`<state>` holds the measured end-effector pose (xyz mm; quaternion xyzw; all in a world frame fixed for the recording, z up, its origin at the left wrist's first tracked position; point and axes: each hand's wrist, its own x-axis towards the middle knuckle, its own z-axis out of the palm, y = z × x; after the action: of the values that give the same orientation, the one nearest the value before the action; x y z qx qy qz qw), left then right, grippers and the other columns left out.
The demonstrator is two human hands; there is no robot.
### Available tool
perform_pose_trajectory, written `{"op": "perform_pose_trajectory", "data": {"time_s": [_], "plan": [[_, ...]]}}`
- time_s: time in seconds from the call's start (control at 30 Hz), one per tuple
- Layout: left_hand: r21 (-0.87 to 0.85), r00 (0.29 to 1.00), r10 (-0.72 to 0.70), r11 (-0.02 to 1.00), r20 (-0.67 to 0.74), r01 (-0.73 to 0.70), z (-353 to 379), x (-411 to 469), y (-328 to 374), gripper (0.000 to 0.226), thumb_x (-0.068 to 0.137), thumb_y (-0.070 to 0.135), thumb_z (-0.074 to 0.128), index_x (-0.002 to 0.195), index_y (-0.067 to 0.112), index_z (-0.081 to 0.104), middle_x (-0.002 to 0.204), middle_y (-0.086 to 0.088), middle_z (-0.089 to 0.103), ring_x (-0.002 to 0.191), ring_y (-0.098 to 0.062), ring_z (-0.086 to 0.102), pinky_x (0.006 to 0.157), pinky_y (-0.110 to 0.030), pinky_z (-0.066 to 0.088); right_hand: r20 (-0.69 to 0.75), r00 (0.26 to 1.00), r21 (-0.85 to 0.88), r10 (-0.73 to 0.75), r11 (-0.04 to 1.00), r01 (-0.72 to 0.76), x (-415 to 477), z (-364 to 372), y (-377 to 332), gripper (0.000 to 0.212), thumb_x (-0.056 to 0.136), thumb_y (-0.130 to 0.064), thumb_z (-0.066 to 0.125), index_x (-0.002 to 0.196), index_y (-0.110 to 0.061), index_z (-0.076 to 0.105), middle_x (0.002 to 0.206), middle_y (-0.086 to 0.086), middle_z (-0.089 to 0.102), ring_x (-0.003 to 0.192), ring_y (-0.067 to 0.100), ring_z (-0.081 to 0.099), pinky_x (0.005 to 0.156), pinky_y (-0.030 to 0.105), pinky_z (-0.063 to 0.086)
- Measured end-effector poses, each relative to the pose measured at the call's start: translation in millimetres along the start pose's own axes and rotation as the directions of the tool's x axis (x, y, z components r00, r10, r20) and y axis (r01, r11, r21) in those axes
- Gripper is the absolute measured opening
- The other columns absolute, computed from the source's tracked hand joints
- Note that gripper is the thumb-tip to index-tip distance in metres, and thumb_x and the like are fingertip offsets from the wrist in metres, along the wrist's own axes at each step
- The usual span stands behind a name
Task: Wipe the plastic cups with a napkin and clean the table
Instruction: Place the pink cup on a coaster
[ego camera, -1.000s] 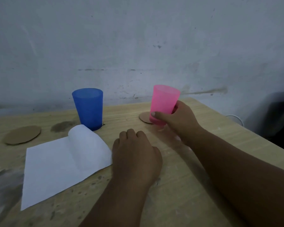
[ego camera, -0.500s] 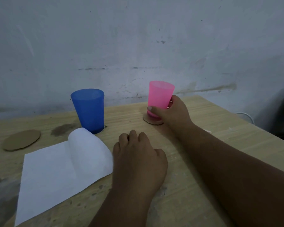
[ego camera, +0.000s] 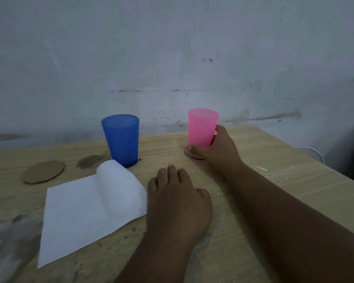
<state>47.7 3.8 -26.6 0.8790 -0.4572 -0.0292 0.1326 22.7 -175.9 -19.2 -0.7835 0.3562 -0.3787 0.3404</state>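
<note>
pink cup (ego camera: 201, 127) base hidden, right hand (ego camera: 219, 154) gripping

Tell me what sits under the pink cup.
A brown cardboard coaster shows beneath the pink cup; the right hand gripping the cup covers most of it.

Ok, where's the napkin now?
Head view: the napkin lies left of centre, just in front of the blue cup, its right edge by the left hand.

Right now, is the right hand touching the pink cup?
Touching. The head view shows the right hand with thumb and fingers curled round the pink cup near its base.
</note>
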Motion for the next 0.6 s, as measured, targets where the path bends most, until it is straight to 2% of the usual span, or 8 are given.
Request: {"op": "perform_pose_trajectory", "data": {"time_s": [0.07, 0.1, 0.2, 0.3, 0.4, 0.47, 0.5, 0.6], "plan": [[0.033, 0.999, 0.010, 0.999, 0.032, -0.011, 4, 1, 3, 0.070, 0.101, 0.050, 0.015, 0.160, 0.015, -0.001, 0.168, -0.009, -0.010, 0.154, -0.029, -0.008, 0.124, -0.046, -0.001, -0.025, 1.000, 0.035, 0.016, 0.999, -0.016, -2, -4, 2, 0.122, 0.058, -0.052, 0.088, 0.152, -0.021, 0.016, 0.115, -0.003, 0.057, 0.106, 0.016, 0.056, 0.083, 0.030, 0.047], [0.043, 0.999, 0.010, 0.999, 0.041, -0.012, 4, -1, 2, 0.070, 0.101, 0.050, 0.014, 0.159, 0.014, -0.003, 0.168, -0.010, -0.012, 0.154, -0.029, -0.010, 0.124, -0.047, -0.002, -0.059, 0.998, 0.060, 0.023, 0.998, -0.019, -5, -4, -2, 0.127, 0.058, -0.057, 0.086, 0.154, -0.024, 0.009, 0.121, 0.002, 0.054, 0.109, 0.018, 0.054, 0.085, 0.033, 0.045], [0.025, 0.999, 0.022, 0.999, 0.047, -0.023, 0, -5, 0, 0.071, 0.101, 0.049, 0.016, 0.159, 0.012, -0.002, 0.167, -0.012, -0.011, 0.154, -0.031, -0.010, 0.124, -0.047, -0.002, -0.239, 0.969, 0.123, 0.062, 0.992, -0.033, -16, -12, -11, 0.119, 0.066, -0.061, 0.079, 0.154, -0.027, 0.006, 0.121, 0.002, 0.051, 0.105, 0.016, 0.054, 0.082, 0.033, 0.046], [-0.128, 0.999, 0.020, 0.991, -0.037, -0.025, -10, -12, 0, 0.064, 0.101, 0.044, 0.028, 0.156, 0.012, 0.023, 0.167, -0.011, 0.012, 0.154, -0.028, 0.005, 0.125, -0.044, 0.008, -0.441, 0.895, 0.089, 0.064, 0.996, -0.028, -33, -26, -15, 0.088, 0.081, -0.042, 0.074, 0.149, -0.017, 0.024, 0.110, 0.003, 0.055, 0.092, 0.015, 0.057, 0.077, 0.036, 0.052], [-0.330, 0.964, -0.047, 0.943, -0.263, -0.044, -27, -27, -1, 0.050, 0.098, 0.039, 0.042, 0.142, 0.018, 0.051, 0.152, -0.001, 0.047, 0.141, -0.018, 0.038, 0.112, -0.030, 0.031, -0.523, 0.852, 0.053, -0.014, 0.997, 0.049, -53, -34, -21, 0.046, 0.088, -0.029, 0.067, 0.128, -0.018, 0.045, 0.096, 0.004, 0.055, 0.078, 0.015, 0.055, 0.070, 0.035, 0.053], [-0.450, 0.945, -0.107, 0.892, -0.309, -0.046, -45, -38, -12, 0.046, 0.094, 0.041, 0.046, 0.134, 0.021, 0.059, 0.134, 0.003, 0.061, 0.119, -0.012, 0.054, 0.094, -0.025, 0.040, -0.498, 0.861, 0.024, -0.109, 0.990, 0.139, -66, -34, -32, 0.027, 0.089, -0.025, 0.065, 0.112, -0.021, 0.051, 0.086, 0.001, 0.055, 0.071, 0.010, 0.052, 0.062, 0.024, 0.045], [-0.482, 0.945, -0.118, 0.875, -0.306, -0.046, -53, -43, -22, 0.046, 0.093, 0.042, 0.048, 0.131, 0.023, 0.061, 0.129, 0.005, 0.065, 0.111, -0.011, 0.059, 0.090, -0.025, 0.044, -0.468, 0.871, 0.004, -0.150, 0.985, 0.172, -72, -33, -39, 0.021, 0.089, -0.025, 0.064, 0.107, -0.023, 0.053, 0.082, -0.002, 0.055, 0.068, 0.007, 0.052, 0.060, 0.021, 0.040], [-0.469, 0.920, -0.098, 0.878, -0.380, -0.100, -74, -56, -71, 0.034, 0.092, 0.039, 0.053, 0.118, 0.024, 0.069, 0.112, 0.006, 0.069, 0.087, -0.003, 0.060, 0.078, -0.020, 0.047, -0.283, 0.942, -0.005, -0.179, 0.983, 0.185, -87, -21, -65, 0.011, 0.088, -0.026, 0.066, 0.097, -0.023, 0.059, 0.077, -0.008, 0.059, 0.067, 0.001, 0.055, 0.057, 0.014, 0.037]]}}
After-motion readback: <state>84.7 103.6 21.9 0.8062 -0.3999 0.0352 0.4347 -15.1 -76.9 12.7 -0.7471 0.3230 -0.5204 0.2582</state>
